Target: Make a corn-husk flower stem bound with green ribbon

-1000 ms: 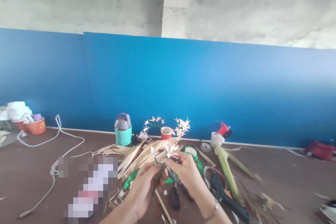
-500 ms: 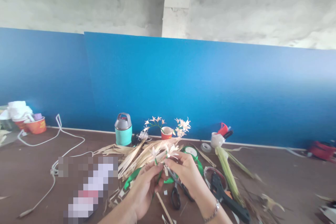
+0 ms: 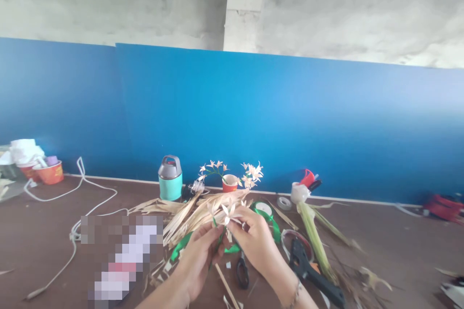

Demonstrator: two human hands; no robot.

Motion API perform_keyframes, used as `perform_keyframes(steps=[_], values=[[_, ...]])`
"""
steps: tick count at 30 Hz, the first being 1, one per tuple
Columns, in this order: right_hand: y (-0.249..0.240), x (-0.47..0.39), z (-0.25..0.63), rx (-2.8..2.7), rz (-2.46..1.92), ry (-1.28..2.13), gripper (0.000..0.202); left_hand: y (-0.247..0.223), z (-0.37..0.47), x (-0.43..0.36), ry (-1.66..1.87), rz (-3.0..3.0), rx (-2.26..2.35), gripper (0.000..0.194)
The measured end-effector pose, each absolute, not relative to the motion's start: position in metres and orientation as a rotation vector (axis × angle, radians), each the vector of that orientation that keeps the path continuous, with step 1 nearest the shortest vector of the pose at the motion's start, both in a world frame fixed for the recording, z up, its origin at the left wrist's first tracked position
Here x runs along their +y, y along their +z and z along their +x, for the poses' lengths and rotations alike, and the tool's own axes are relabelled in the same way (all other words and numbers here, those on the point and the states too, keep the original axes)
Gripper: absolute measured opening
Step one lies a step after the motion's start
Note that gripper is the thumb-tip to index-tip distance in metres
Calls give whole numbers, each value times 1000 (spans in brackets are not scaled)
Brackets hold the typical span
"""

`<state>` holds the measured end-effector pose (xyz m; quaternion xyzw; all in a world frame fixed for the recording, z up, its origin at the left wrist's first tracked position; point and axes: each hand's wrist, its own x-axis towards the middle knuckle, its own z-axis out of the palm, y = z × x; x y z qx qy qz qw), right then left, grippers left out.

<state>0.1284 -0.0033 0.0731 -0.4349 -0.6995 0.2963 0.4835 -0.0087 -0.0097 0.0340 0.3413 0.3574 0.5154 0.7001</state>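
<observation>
My left hand [image 3: 201, 251] is closed around a green flower stem [image 3: 214, 222], thumb and fingers pinching it. Between the two hands a pale, pointed-petal flower [image 3: 228, 214] faces up. It looks made of dried husk, and the fingers of my right hand [image 3: 255, 237] pinch it at its right side. Exactly where the flower joins the stem is hidden by my fingers. Scissors [image 3: 242, 273] lie partly under my right hand. Behind the hands is a pile of dried corn husks [image 3: 208, 207], with green ribbon [image 3: 180, 247] around it.
A black glue gun [image 3: 317, 275] lies to the right, beside a roll of tape [image 3: 286, 241] and long green husks [image 3: 314, 236]. Farther back stand a turquoise flask [image 3: 170, 187], a red paper cup [image 3: 229, 184] with finished flowers, and a white cup [image 3: 299, 193]. A white cable [image 3: 74, 236] runs at left.
My right hand has shifted slightly downward, its wrist turning, and the flower has tilted left and lower. More of the scissors is covered now. My left hand stays almost in place.
</observation>
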Motion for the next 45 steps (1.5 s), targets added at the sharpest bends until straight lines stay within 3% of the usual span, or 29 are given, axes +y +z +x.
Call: perform_keyframes(steps=[5, 18, 25, 32, 42, 45], values=[[70, 0, 128, -1641, -1104, 879, 17, 37, -8, -11, 1142, 797, 819, 20], [64, -1, 123, -1604, -1351, 756, 15, 40, -6, -10, 1155, 982, 934, 29], [61, 4, 127, -1514, -1338, 871, 17, 44, -5, -11, 1149, 1003, 986, 10], [61, 4, 129, -1374, -1321, 1056, 16, 39, -5, -9, 1175, 1078, 1056, 14], [57, 5, 129, -1477, -1206, 1046, 21, 46, -7, -11, 1144, 967, 1004, 14], [61, 1, 127, -1560, -1227, 909, 22, 45, -9, -10, 1144, 960, 983, 13]])
